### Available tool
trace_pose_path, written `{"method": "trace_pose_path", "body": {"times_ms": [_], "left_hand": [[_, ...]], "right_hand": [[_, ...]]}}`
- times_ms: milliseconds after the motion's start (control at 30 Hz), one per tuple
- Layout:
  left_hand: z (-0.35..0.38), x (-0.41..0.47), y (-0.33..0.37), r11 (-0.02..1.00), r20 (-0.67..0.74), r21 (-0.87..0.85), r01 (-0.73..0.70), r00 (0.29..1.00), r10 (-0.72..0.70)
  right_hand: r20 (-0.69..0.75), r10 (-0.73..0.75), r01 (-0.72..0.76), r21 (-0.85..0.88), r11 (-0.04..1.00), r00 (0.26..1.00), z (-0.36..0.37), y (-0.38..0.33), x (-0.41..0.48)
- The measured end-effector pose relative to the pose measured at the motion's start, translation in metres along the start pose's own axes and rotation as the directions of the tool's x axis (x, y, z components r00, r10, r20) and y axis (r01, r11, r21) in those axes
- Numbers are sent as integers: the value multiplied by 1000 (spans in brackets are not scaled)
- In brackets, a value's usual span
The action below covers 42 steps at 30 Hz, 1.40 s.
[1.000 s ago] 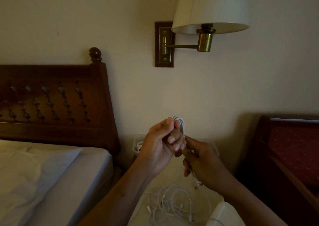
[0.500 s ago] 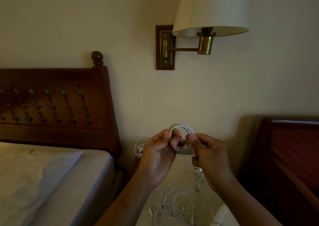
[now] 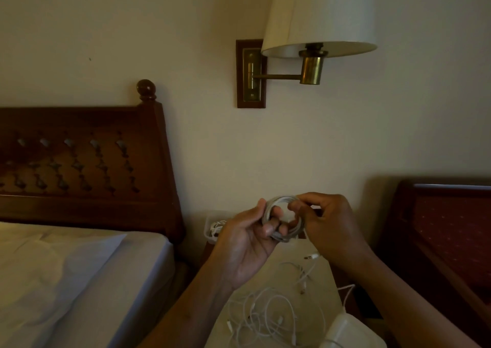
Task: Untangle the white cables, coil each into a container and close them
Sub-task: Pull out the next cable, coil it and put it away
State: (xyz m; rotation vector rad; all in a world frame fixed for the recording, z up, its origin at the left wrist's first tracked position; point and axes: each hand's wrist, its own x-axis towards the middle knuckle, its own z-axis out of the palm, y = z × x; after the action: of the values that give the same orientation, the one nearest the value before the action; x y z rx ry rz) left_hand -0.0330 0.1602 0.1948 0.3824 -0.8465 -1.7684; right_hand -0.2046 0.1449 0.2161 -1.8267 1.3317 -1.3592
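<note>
A coiled white cable (image 3: 282, 234) hangs in the air between both hands, above a small nightstand. My left hand (image 3: 247, 244) grips the coil's left side, thumb on top and fingers through the ring. My right hand (image 3: 329, 225) pinches the coil's upper right side. Below them a tangle of white cables (image 3: 273, 313) lies spread on the pale nightstand top (image 3: 322, 276). A clear container (image 3: 210, 230) with white cable inside stands at the back left of the nightstand, partly hidden by my left hand. Another pale container or lid (image 3: 350, 331) sits at the front right.
A bed with white sheets (image 3: 66, 281) and a dark wooden headboard (image 3: 79, 161) fills the left. A second wooden bed frame (image 3: 446, 228) stands on the right. A wall lamp (image 3: 316, 28) hangs above the nightstand.
The coil has turned from edge-on to a flat open ring facing me. My right hand rose from below the coil to pinch its upper right side. The view tilted down a little.
</note>
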Motion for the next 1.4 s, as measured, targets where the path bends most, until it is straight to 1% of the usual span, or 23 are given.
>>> {"method": "trace_pose_path", "body": {"times_ms": [67, 133, 233, 300, 367, 433, 500, 567, 633, 700, 767, 867, 900, 933, 967, 1033, 1100, 1133, 1200, 1267, 1400], "left_hand": [[2, 1, -4, 999, 25, -37, -16, 1000, 17], [4, 1, -4, 999, 26, -38, 0, 1000, 1], [6, 1, 4, 997, -6, -3, 74, 997, -74], [7, 2, 6, 994, -66, 24, 109, 992, -107], [7, 4, 5, 991, -124, 89, 101, 988, -89], [6, 6, 5, 986, -146, 149, 72, 988, -50], [2, 7, 8, 990, -149, 130, 46, 989, -26], [-2, 8, 13, 996, -133, 88, 32, 991, -20], [-5, 8, 15, 995, -112, 84, 44, 993, -35], [-6, 7, 18, 995, -94, 81, 57, 994, -50], [-5, 6, 22, 998, -83, 44, 55, 995, -51], [-3, 4, 30, 999, -69, 7, 42, 997, -41], [-2, 4, 31, 999, -65, 16, 38, 997, -37], [-2, 4, 31, 999, -60, 32, 36, 998, -34], [-1, 4, 31, 998, -57, 50, 37, 998, -34], [-1, 5, 28, 996, -55, 75, 48, 998, -44], [-1, 6, 26, 995, -44, 78, 57, 998, -54], [-2, 6, 24, 995, -37, 75, 59, 998, -56], [-3, 7, 22, 995, -26, 87, 58, 998, -56], [-3, 7, 22, 993, -23, 103, 55, 998, -53], [-5, 8, 25, 995, -29, 75, 59, 998, -57]], "right_hand": [[-23, 1, 0, 20, 1000, 1000, 0, 2, -1], [-42, -23, 23, 3, 1000, 999, 1, 3, -3], [-47, -109, 103, -116, 988, 993, 1, 5, -4], [-23, -179, 171, -194, 966, 984, 2, 5, -4], [-2, -209, 204, -189, 961, 978, 4, 4, -5], [13, -213, 213, -138, 967, 977, 5, 3, -5], [65, -198, 203, -68, 977, 978, 3, 4, -5], [158, -167, 165, 21, 986, 973, -3, 6, -5], [236, -173, 167, 48, 985, 956, -8, 8, -4], [280, -206, 204, 34, 978, 938, -14, 10, -2], [323, -228, 239, 4, 971, 919, -19, 11, 1], [371, -199, 257, -113, 960, 907, -22, 15, 5], [350, -189, 253, -148, 956, 918, -21, 16, 5], [294, -181, 236, -166, 957, 939, -19, 16, 6], [204, -172, 204, -150, 967, 964, -17, 16, 8], [16, -146, 146, -16, 989, 989, -14, 12, 10], [-84, -132, 141, 108, 984, 988, -12, 6, 12], [-116, -143, 158, 135, 978, 983, -11, 3, 12], [-168, -171, 198, 157, 968, 971, -8, -3, 14], [-182, -170, 206, 204, 957, 969, -5, -8, 16], [-106, -122, 148, 290, 946, 987, -3, -6, 17]]}}
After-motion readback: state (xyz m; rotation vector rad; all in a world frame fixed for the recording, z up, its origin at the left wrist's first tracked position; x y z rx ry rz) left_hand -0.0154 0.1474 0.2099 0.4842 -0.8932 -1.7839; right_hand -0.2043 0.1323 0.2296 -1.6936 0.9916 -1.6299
